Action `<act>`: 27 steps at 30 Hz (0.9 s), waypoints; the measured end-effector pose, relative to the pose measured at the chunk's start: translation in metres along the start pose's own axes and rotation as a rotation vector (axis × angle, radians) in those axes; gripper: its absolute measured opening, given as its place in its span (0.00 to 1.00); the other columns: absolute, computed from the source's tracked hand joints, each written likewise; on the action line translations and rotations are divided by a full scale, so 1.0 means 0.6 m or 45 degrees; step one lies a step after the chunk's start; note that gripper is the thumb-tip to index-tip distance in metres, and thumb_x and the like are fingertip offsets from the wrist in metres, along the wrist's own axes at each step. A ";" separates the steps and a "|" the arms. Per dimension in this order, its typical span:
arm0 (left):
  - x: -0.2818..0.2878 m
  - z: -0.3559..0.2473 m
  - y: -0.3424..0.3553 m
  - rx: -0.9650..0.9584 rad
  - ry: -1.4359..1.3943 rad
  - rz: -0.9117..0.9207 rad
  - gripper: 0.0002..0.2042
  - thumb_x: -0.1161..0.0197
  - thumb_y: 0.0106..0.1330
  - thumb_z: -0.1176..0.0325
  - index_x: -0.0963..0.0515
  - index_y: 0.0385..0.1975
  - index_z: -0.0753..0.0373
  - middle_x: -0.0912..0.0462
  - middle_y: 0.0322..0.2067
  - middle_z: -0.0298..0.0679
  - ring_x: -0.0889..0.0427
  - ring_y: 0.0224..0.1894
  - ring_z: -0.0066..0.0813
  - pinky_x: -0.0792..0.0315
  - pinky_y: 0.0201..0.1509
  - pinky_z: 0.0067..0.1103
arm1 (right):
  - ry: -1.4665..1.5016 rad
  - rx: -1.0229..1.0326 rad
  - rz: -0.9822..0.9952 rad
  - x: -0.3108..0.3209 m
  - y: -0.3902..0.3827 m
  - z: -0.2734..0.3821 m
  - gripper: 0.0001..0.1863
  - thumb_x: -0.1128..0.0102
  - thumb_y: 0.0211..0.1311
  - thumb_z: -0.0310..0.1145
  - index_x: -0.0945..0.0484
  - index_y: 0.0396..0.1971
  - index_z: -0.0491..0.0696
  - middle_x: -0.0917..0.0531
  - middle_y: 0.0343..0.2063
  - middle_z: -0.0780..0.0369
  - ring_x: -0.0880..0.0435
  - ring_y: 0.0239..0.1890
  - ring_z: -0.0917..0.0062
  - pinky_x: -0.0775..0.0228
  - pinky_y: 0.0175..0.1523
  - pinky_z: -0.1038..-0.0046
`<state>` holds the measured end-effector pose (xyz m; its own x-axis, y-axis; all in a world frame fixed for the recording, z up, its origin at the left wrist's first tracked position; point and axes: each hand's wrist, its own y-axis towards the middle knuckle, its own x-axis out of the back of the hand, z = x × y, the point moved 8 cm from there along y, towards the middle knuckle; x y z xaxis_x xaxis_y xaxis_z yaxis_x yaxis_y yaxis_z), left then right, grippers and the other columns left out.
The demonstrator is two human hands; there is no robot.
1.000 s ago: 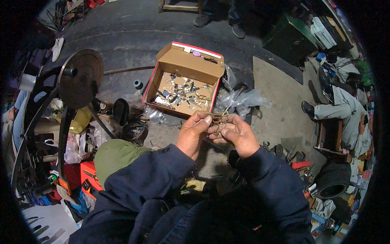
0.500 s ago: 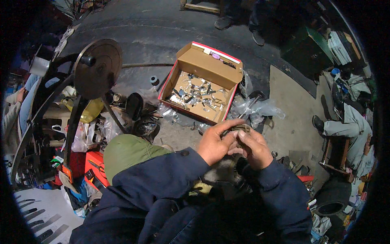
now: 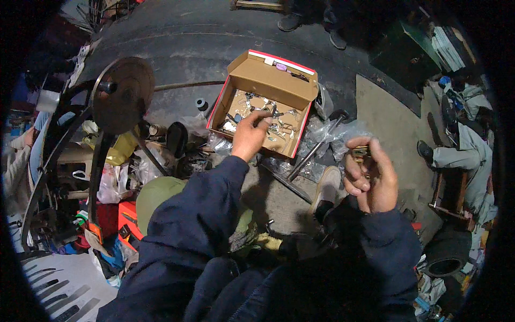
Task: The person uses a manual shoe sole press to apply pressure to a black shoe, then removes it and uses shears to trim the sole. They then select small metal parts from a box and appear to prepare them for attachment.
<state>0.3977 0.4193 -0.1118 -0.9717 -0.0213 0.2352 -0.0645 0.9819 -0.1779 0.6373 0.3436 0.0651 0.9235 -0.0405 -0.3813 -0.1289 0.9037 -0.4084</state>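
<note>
A cardboard box with red edges and a raised lid holds several small metal pieces. My left hand reaches into the box, its fingers curled among the pieces; whatever is at the fingertips is too small to make out. Off to the right of the box my right hand holds a brass-coloured metal piece in bent fingers.
A metal wheel on a stand, plastic bags and clutter fill the left. A long-handled metal tool lies below the box. A green cabinet is at upper right. Other people's legs show at the right, top and left edges.
My hands have separated: the left moved up and left into the box, the right moved right with the brass piece. The tool and a shoe below the box are now visible.
</note>
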 end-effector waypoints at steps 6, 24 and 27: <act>0.007 0.188 0.101 0.201 0.515 0.029 0.18 0.37 0.62 0.57 0.15 0.46 0.61 0.12 0.40 0.51 0.14 0.46 0.50 0.23 0.53 0.35 | 0.270 0.114 -0.056 0.012 -0.029 0.055 0.23 0.59 0.79 0.50 0.24 0.43 0.44 0.32 0.16 0.66 0.42 0.13 0.87 0.46 0.18 0.81; -0.129 0.296 0.171 0.109 1.109 -0.008 0.23 0.35 0.57 0.63 0.22 0.54 0.61 0.25 0.60 0.49 0.25 0.60 0.53 0.27 0.63 0.43 | -0.127 -0.138 -0.075 0.030 0.013 0.010 0.22 0.43 0.71 0.47 0.25 0.41 0.38 0.21 0.27 0.52 0.29 0.17 0.79 0.40 0.20 0.78; -0.158 0.274 0.160 0.020 0.862 0.102 0.23 0.36 0.59 0.64 0.21 0.56 0.59 0.22 0.57 0.52 0.22 0.58 0.54 0.25 0.61 0.40 | -0.125 -0.158 -0.085 0.027 0.018 0.005 0.22 0.43 0.71 0.46 0.25 0.42 0.38 0.20 0.26 0.52 0.29 0.16 0.80 0.40 0.20 0.78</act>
<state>0.4465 0.4847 -0.3084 -0.6174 0.1790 0.7660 -0.0061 0.9726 -0.2323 0.6517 0.3537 0.0571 0.9615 -0.0514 -0.2700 -0.1043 0.8406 -0.5315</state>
